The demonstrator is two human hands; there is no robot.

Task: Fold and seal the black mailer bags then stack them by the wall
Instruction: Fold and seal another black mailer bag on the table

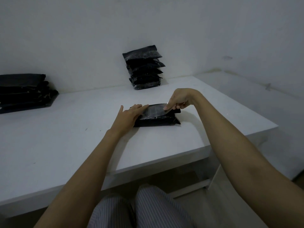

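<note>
The black mailer bag (157, 116) lies on the tabletop (65, 137). The left hand (130, 115) presses flat on its left end, fingers straight, to steady it, while the right hand (178, 100) pinches the flap's shiny strip, probably to seal it. The finished stack (144, 67) leans against the wall (82, 38).

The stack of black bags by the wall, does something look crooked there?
Yes. The stack of sealed black plastic mailer bags is not squared: the bags sit staggered, corners jutting right, and the top one lies tilted.
</note>
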